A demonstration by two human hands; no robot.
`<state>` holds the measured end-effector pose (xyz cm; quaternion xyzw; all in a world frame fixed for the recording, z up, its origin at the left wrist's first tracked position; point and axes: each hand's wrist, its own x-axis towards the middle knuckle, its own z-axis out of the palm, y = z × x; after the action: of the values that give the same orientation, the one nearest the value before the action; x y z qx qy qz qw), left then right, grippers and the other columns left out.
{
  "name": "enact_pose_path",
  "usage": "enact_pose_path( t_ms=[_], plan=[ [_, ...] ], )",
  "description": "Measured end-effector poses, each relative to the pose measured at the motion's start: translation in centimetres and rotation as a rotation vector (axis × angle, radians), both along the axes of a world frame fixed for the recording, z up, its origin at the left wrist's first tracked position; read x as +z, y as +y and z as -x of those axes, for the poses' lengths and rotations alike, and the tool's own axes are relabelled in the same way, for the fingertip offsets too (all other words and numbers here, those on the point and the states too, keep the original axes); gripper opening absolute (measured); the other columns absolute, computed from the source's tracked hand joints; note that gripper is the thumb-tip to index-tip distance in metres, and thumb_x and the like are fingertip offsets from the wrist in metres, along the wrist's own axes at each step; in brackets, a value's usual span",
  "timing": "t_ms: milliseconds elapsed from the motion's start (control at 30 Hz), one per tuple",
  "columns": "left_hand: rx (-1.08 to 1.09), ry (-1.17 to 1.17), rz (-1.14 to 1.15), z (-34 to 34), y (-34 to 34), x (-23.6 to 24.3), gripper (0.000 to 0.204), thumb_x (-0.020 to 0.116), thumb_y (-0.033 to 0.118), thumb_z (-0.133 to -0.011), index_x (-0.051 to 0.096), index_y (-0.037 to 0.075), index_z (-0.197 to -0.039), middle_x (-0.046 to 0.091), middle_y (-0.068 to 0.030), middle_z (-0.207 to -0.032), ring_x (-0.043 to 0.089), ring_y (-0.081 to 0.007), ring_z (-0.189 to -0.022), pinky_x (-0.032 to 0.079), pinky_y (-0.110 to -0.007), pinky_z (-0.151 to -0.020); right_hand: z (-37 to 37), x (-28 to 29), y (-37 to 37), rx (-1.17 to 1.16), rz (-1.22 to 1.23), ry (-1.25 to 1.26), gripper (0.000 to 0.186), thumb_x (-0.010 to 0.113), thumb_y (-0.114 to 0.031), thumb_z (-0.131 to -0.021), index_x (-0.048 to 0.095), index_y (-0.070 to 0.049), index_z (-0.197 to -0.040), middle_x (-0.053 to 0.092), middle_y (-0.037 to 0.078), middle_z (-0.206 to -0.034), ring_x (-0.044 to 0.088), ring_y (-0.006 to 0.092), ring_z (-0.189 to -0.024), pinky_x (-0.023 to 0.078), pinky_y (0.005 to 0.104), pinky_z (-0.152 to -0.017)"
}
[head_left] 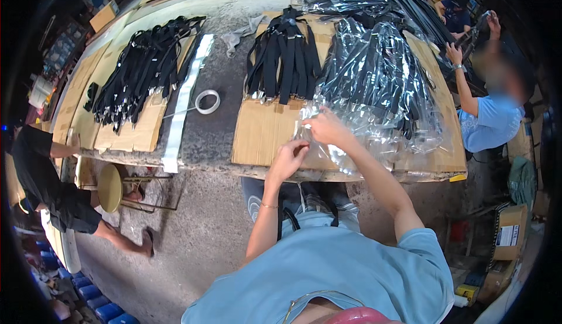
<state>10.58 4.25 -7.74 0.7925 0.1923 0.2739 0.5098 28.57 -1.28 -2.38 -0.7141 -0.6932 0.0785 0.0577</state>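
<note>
Head view: a clear bag (319, 142) lies on cardboard (263, 131) at the near table edge, between the 2 hands and at the front of a heap of bagged straps (380, 84). The left hand (288, 159) pinches the bag's lower edge, fingers curled. The right hand (328, 128) grips its upper part, fingers closed on the film. Loose black straps (284, 55) lie just behind; a tape roll (207, 101) sits well to the left. I cannot tell what the bag contains.
</note>
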Motion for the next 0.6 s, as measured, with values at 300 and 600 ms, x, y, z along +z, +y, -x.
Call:
enact_pose_path(
  t_ms=[300,600],
  plan=[
    [0.411,-0.181,0.107,2.5,0.8,1.1,0.018,0.061,0.014,-0.09,0.064,-0.004,-0.091,0.059,-0.0008,-0.073,0.049,-0.0046,-0.061,0.041,-0.021,-0.054,1.2,-1.6,2.7,0.039,-0.563,0.206,0.03,0.053,-0.003,-0.078,0.061,-0.003,-0.107,0.059,0.013,-0.115,0.053,0.0317,-0.11,0.042,0.0411,-0.095],
    [0.664,-0.165,0.101,13.4,-1.6,-5.7,0.015,0.059,0.011,-0.091,0.062,-0.004,-0.088,0.058,-0.0002,-0.068,0.052,-0.0056,-0.062,0.043,-0.021,-0.056,1.6,-3.1,2.4,0.045,-0.521,0.163,0.018,0.055,-0.017,-0.085,0.064,-0.002,-0.091,0.063,0.014,-0.088,0.061,0.034,-0.084,0.05,0.0426,-0.076]
  ],
)
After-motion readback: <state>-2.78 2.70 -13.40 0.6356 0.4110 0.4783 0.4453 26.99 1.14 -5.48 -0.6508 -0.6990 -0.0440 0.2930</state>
